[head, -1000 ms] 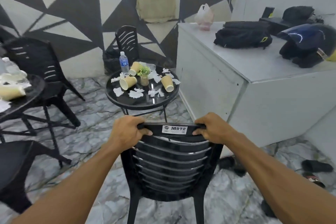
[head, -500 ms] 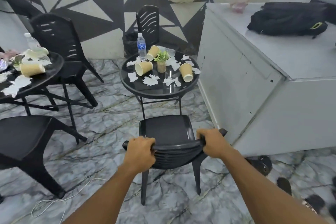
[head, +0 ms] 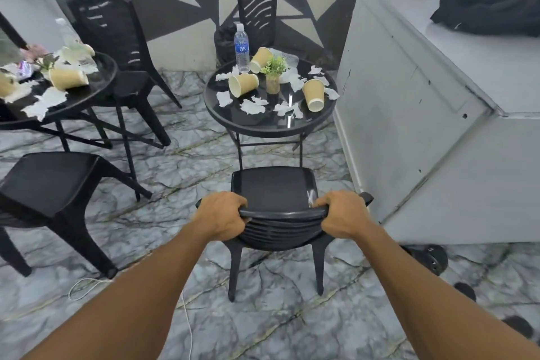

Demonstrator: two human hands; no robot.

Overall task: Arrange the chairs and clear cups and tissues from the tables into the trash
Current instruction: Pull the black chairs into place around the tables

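Left hand (head: 223, 215) and right hand (head: 340, 218) each clamp, fingers curled, one end of the top rail of the black chair (head: 274, 187), a paired hold suited to steering it squarely. The chair's seat faces the round table (head: 263, 126) just beyond (probably to be tucked in). On the table, tipped paper cups (head: 243, 84) lie among torn tissues (head: 252, 105), not yet cleared. A second chair (head: 257, 6) stands behind.

The chair (head: 273, 188) and round worktop (head: 263, 123) are black. Cups (head: 243, 84) are tan, the tissues (head: 253, 105) white. The floor (head: 181, 172) is grey marble with dark veins.
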